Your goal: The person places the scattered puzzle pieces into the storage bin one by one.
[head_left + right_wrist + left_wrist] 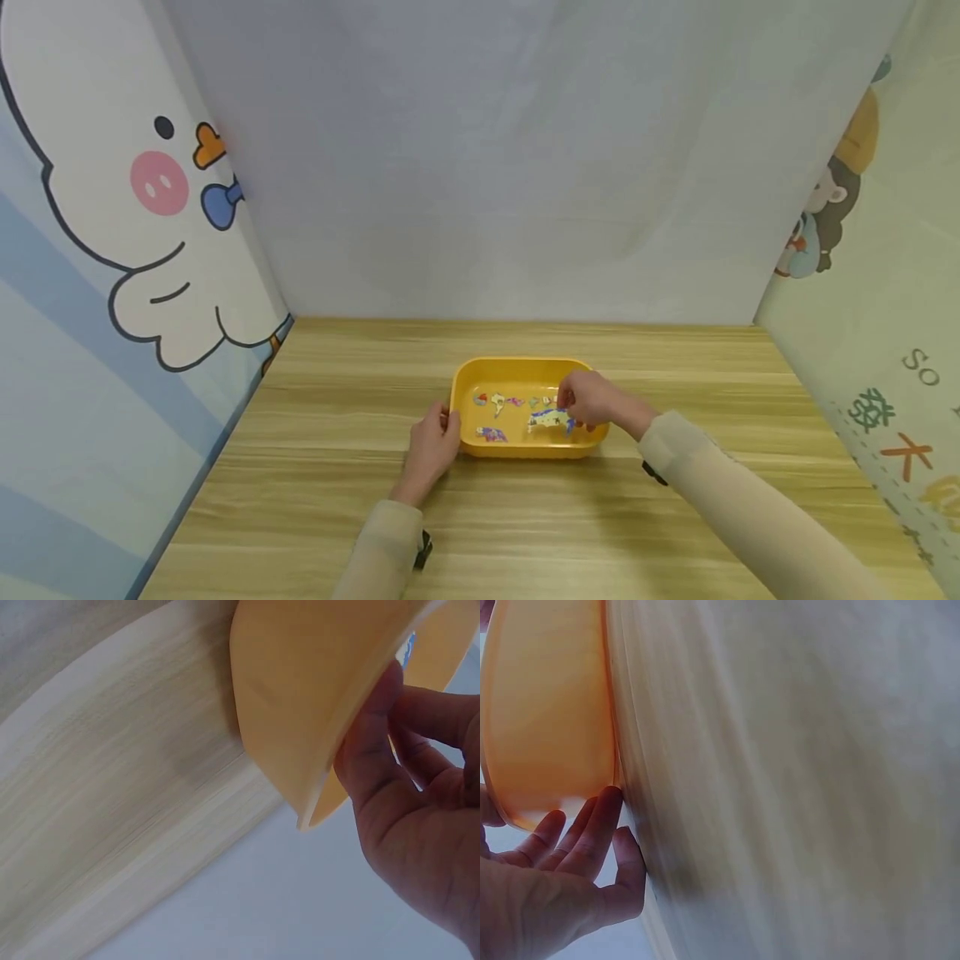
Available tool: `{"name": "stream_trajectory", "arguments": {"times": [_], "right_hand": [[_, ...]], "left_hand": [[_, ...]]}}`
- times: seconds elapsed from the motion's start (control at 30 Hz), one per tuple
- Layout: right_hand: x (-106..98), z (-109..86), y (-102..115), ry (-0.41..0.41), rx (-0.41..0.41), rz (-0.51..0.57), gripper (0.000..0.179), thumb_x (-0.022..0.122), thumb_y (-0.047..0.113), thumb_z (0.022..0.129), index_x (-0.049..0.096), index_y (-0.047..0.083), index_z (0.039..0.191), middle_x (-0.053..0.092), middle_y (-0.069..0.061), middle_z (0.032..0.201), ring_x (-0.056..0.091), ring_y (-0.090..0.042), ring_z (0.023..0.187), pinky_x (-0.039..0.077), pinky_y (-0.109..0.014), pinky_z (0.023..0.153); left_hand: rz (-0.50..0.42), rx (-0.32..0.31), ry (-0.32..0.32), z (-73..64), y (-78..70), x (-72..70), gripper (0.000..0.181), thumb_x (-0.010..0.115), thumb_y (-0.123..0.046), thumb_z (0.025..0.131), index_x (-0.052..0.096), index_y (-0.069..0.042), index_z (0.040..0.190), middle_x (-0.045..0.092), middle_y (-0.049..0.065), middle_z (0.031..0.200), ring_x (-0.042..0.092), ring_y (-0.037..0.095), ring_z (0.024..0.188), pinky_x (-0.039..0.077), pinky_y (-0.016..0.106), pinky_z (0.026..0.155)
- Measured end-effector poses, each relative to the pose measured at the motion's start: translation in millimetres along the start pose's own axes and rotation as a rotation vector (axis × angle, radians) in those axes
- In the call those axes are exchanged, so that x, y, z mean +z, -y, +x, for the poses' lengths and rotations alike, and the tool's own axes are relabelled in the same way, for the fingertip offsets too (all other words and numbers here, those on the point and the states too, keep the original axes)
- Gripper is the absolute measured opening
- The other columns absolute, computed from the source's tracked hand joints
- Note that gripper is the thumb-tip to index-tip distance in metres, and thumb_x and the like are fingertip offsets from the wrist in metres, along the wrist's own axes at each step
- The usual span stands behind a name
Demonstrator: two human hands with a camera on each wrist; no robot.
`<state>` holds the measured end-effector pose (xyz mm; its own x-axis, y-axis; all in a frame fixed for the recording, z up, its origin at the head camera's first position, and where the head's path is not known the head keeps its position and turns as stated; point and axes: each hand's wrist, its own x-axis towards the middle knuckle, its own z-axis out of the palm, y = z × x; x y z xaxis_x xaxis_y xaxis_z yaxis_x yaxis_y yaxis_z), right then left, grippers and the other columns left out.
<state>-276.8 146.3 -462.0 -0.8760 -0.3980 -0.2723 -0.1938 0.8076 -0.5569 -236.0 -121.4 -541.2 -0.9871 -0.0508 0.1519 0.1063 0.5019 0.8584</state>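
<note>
A yellow tray [517,451] stands on the table with flat, colourful pieces in it. My left hand [433,442] grips its left end, fingers [592,832] against the outer wall and thumb at the rim. My right hand [592,398] reaches over the tray's right end, its fingers curled and thumb and fingertips close together. At those fingertips, a blue-and-white piece [406,649] shows partly in the right wrist view; the rest is hidden. Below the hand lies a larger pale patch with blue edges [547,419]. A pink-purple piece [492,434] lies at the tray's front left.
Several small pieces, among them a pale one [498,403], lie in a row along the tray's back half. The wood-grain table [330,433] extends around the tray. A plain pale curtain [480,167] hangs behind, and printed cloths stand at both sides.
</note>
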Motion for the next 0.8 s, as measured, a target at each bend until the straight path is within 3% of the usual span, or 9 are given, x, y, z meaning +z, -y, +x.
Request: {"name": "stream_trajectory", "arguments": {"times": [0.33, 0.43, 0.67, 0.8], "right_hand": [[10, 4.1, 3, 0.018, 0.058, -0.019, 0.016, 0.055, -0.011, 0.083, 0.062, 0.001, 0.090, 0.057, -0.009, 0.075, 0.056, -0.019, 0.054, 0.046, -0.028, 0.046], [14, 4.5, 1, 0.000, 0.040, -0.080, 0.014, 0.057, -0.009, 0.082, 0.062, 0.002, 0.086, 0.057, -0.006, 0.073, 0.050, -0.016, 0.050, 0.042, -0.027, 0.046], [24, 9.9, -4, -0.060, -0.023, -0.315, 0.013, 0.067, 0.001, 0.074, 0.056, 0.009, 0.072, 0.053, 0.000, 0.065, 0.047, -0.016, 0.060, 0.040, -0.030, 0.056], [27, 11.5, -3, -0.063, -0.030, -0.368, 0.014, 0.067, 0.002, 0.074, 0.055, 0.009, 0.072, 0.053, 0.001, 0.065, 0.049, -0.017, 0.061, 0.042, -0.032, 0.057]], "left_hand": [[-0.016, 0.000, 0.017, 2.0, 1.3, 0.8, 0.016, 0.049, -0.017, 0.099, 0.055, -0.003, 0.097, 0.057, 0.002, 0.069, 0.056, 0.013, 0.055, 0.048, 0.029, 0.049], [-0.019, -0.004, 0.018, 0.7, 0.5, 0.5, 0.016, 0.049, -0.017, 0.099, 0.055, -0.003, 0.096, 0.057, 0.003, 0.069, 0.056, 0.014, 0.054, 0.048, 0.029, 0.049], [-0.009, -0.009, 0.006, 0.7, 1.5, 0.7, 0.015, 0.050, -0.016, 0.098, 0.055, -0.002, 0.096, 0.057, 0.002, 0.068, 0.056, 0.013, 0.054, 0.048, 0.028, 0.049], [-0.005, -0.003, 0.011, 0.7, 1.8, 0.9, 0.015, 0.049, -0.016, 0.098, 0.055, -0.003, 0.096, 0.056, 0.002, 0.067, 0.056, 0.013, 0.054, 0.047, 0.028, 0.048]]}}
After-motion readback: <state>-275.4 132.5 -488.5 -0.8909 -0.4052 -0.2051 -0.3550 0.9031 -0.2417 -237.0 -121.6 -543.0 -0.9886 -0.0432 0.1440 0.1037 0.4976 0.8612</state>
